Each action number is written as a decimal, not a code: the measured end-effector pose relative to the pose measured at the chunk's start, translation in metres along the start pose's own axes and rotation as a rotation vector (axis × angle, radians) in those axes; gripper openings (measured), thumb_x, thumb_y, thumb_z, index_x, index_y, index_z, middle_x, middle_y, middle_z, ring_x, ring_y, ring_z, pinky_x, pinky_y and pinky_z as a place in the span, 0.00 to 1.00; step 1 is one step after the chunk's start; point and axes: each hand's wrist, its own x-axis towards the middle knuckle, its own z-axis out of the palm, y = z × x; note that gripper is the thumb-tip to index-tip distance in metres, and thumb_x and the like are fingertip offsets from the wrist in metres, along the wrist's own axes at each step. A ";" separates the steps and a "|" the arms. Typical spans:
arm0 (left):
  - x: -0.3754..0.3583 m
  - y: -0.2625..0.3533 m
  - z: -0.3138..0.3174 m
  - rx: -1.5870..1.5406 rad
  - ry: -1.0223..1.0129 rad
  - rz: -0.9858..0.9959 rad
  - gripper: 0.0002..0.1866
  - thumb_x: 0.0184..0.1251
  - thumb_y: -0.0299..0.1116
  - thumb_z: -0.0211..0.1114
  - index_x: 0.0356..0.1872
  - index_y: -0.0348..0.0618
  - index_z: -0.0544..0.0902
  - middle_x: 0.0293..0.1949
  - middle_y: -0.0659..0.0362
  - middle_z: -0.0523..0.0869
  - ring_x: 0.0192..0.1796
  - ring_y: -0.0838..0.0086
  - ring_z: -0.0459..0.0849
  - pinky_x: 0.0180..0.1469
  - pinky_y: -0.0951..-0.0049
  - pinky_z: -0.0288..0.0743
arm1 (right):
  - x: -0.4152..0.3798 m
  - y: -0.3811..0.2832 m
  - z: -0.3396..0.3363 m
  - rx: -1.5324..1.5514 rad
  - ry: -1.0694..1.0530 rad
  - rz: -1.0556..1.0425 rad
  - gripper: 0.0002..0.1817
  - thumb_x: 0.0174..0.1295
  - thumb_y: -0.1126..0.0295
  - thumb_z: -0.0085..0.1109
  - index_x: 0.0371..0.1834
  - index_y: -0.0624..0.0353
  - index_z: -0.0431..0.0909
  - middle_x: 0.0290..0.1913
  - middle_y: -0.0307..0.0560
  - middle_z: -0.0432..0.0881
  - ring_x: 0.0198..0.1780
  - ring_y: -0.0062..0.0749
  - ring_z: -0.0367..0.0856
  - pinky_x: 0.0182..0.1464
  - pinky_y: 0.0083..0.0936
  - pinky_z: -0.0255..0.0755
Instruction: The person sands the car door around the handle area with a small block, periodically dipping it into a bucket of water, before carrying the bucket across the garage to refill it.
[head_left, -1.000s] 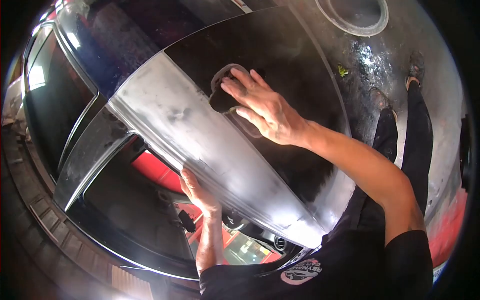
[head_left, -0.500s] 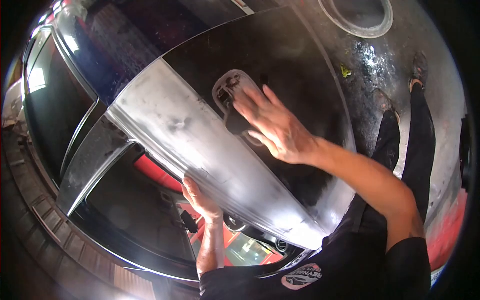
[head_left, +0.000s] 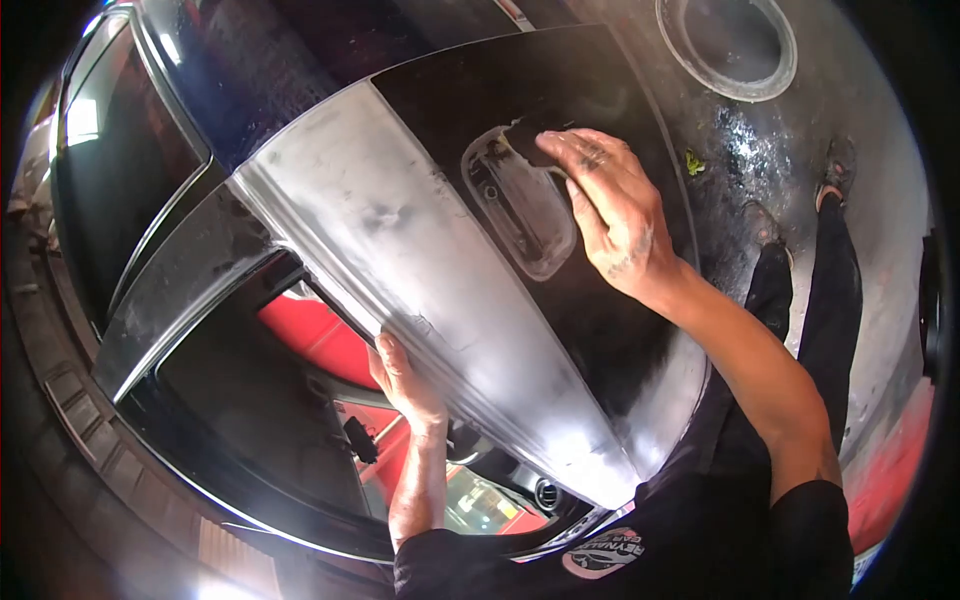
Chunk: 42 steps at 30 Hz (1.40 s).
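A car door [head_left: 450,310] fills the middle of the view, its upper band sanded to dull grey-white and its lower panel dark. Over the dark panel, beside the recessed door handle cup [head_left: 525,215], my right hand [head_left: 615,205] is closed on a dark piece of sandpaper [head_left: 527,138]. The sandpaper's edge shows past my fingertips at the cup's rim. My left hand [head_left: 408,385] is wrapped over the door's window ledge, thumb on the outer side and fingers hidden inside the opening.
Dark window glass and the door's pillar [head_left: 190,265] lie at left. A side mirror shape is not clear. A round tyre-like ring [head_left: 728,90] rests on the wet, grey floor at upper right. My shoes [head_left: 838,165] stand on that floor, with a small green leaf [head_left: 693,162] nearby.
My right hand has moved from over the handle cup towards its right side, fingers now bent around the sandpaper, uncovering the cup. My left hand keeps its hold on the ledge.
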 end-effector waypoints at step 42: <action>-0.006 0.004 0.002 -0.016 -0.002 -0.031 0.25 0.82 0.53 0.57 0.54 0.38 0.79 0.44 0.61 0.84 0.46 0.78 0.81 0.50 0.74 0.75 | 0.063 0.023 -0.017 0.305 -0.407 0.178 0.10 0.62 0.71 0.69 0.46 0.60 0.87 0.37 0.55 0.89 0.39 0.51 0.89 0.45 0.36 0.81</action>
